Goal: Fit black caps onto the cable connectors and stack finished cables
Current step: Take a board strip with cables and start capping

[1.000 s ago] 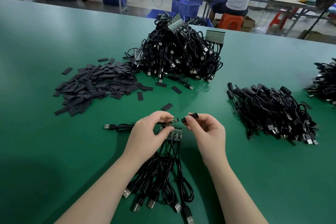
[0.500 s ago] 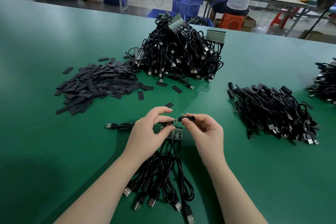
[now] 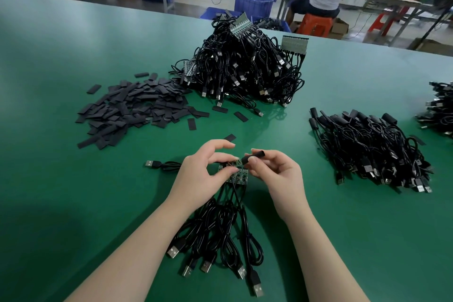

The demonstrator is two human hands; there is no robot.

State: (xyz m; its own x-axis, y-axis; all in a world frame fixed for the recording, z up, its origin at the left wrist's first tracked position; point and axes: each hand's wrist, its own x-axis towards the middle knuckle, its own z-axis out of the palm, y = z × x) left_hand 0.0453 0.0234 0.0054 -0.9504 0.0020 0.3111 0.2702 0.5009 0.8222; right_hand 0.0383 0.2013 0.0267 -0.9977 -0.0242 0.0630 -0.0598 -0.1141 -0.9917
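Centre of frame, above the green desk [image 3: 73,203]: the left hand [image 3: 199,174] pinches a small connector board [image 3: 232,163]; the right hand's [image 3: 277,174] grip pinches a black cap [image 3: 255,155], its end over the board's tip. Loose caps [image 3: 132,113] lie at upper left; capped cables [image 3: 372,149] are stacked at right.

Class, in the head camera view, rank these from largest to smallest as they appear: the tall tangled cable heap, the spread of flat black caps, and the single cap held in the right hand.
1. Cable heap, though the spread looks close in size.
2. Spread of flat caps.
3. Held cap, clearly smallest.
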